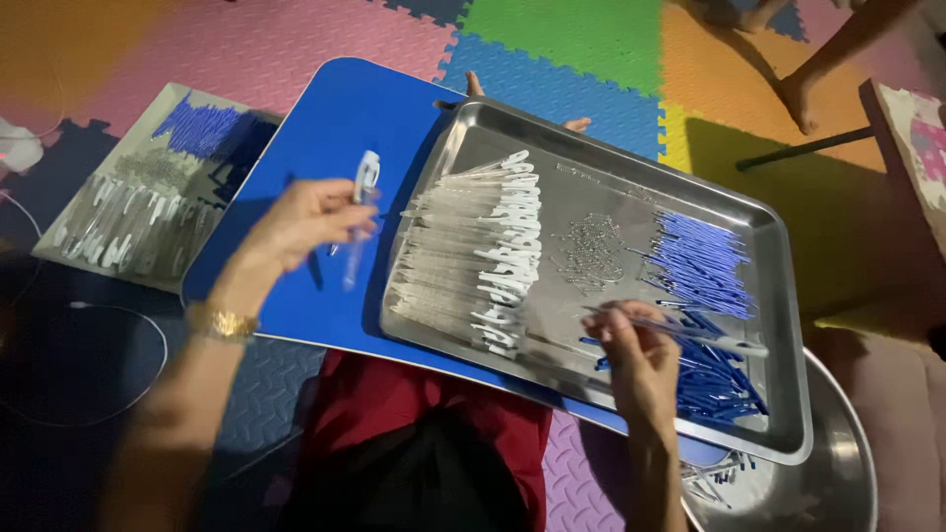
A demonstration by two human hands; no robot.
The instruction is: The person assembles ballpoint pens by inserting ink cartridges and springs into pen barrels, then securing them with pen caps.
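Observation:
My left hand (305, 222) is raised over the blue lap board (340, 138), gripping a clear pen barrel with a white clip (361, 212), blurred. My right hand (636, 350) hovers over the front of the steel tray (611, 163), pinching a thin blue-tipped pen part (690, 333) that points right. In the tray lie a stack of clear barrels with white clips (483, 251) at the left, a small heap of tiny metal springs (589, 248) in the middle, and blue refills (702, 266) at the right.
A second tray (99, 167) with clear barrels and blue refills sits on the foam mat at the left. A round steel basin (838, 473) with a few parts stands under the tray's right corner. Another person's feet (798, 94) and a stool are at the top right.

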